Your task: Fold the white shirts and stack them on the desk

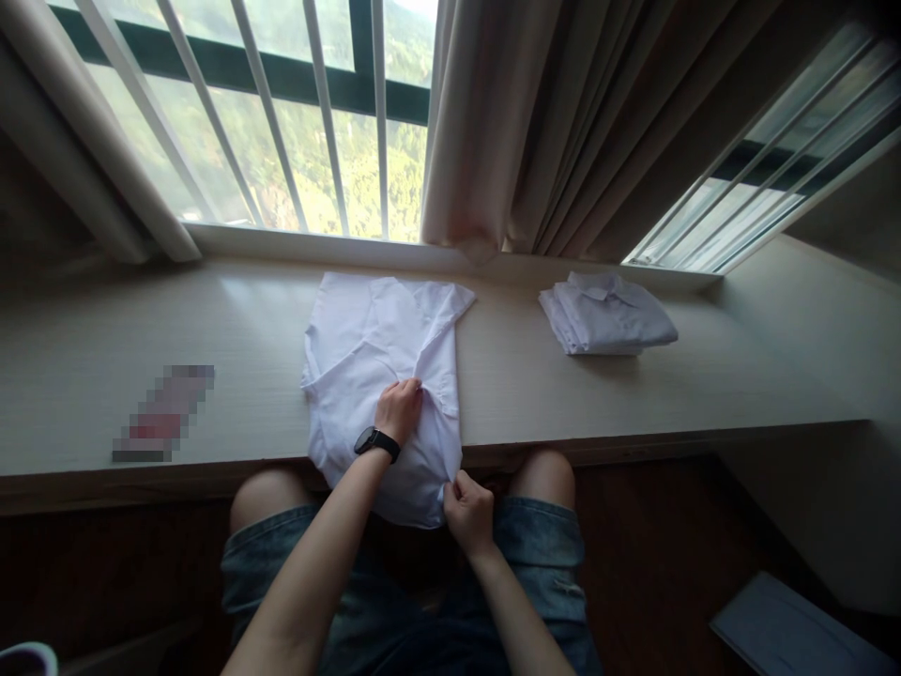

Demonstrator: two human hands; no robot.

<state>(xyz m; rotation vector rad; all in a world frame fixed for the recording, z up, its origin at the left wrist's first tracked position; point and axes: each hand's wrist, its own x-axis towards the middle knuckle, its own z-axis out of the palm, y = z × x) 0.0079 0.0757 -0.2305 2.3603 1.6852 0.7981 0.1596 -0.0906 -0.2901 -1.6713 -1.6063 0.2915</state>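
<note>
A white shirt (352,376) lies partly folded on the pale ledge, its lower end hanging over the front edge between my knees. My left hand (399,411), with a black watch (376,443) on the wrist, pinches the cloth near the shirt's middle right. Lower down, my right hand (468,512) is closed on the shirt's lower right edge, just off the ledge. Creases run up through the cloth from my left hand toward the far right corner. The fingertips of both hands are partly hidden in the fabric.
Folded white shirts (609,314) are stacked on the ledge (239,329) to the right. A blurred-out flat object (163,413) lies at the left. Behind stand a barred window (296,141) and curtains (549,131). A pale flat object (795,624) rests at the lower right.
</note>
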